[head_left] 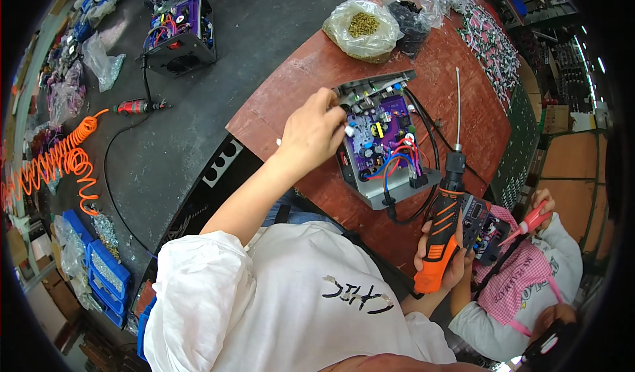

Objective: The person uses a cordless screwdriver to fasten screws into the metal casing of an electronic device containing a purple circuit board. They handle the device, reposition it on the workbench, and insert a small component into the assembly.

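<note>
On the reddish-brown board, an open metal case (380, 190) holds a purple circuit board (380, 130) with red and blue wires. My left hand (314, 130) is at the case's left side, thumb and fingers drawn together by its upper left corner. What the fingertips pinch there, if anything, is hidden. In my right hand (456, 269) is an orange and black power screwdriver (440, 243), held by its grip. Its long thin bit (458, 101) points away from me, to the right of the case. A black cable (433, 147) runs along the case's right side.
A clear bag of brass-coloured screws (362, 25) and a dark bag (410, 25) lie beyond the case. Small parts (489, 48) cover the far right. Another open unit (178, 35) and a red tool (135, 107) sit left. A co-worker's hand (542, 210) holds a red screwdriver.
</note>
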The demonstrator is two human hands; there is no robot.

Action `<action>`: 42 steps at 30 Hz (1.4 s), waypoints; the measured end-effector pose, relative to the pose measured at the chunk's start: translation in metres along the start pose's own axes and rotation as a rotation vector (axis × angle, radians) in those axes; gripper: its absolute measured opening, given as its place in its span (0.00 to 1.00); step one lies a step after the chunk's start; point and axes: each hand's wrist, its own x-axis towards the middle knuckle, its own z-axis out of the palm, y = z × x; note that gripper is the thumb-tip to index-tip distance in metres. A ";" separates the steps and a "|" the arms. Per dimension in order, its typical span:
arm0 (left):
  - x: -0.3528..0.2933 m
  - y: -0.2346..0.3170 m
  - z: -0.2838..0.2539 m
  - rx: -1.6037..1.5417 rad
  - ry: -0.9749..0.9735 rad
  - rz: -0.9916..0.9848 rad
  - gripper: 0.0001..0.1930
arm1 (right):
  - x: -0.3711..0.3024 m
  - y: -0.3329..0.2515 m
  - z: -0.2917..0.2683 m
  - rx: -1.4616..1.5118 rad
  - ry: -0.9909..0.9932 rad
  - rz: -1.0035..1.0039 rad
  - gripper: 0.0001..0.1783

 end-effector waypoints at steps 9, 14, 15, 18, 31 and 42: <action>-0.006 -0.015 -0.004 -0.135 0.015 -0.055 0.12 | 0.026 0.003 0.020 -0.010 0.074 0.015 0.47; 0.006 -0.022 0.018 -0.049 0.133 -0.154 0.20 | 0.036 0.004 0.032 0.004 0.101 0.031 0.50; 0.008 -0.020 0.021 -0.082 0.160 -0.180 0.21 | 0.037 0.004 0.033 0.009 0.099 0.033 0.50; 0.017 -0.014 0.019 -0.216 0.220 -0.167 0.37 | 0.042 0.006 0.034 0.019 0.098 0.038 0.51; 0.029 -0.012 0.031 -0.159 0.148 -0.156 0.26 | 0.057 0.012 0.014 0.030 0.027 0.084 0.53; 0.034 0.000 0.030 -0.163 0.129 -0.074 0.33 | 0.050 0.009 0.017 0.046 0.058 0.091 0.51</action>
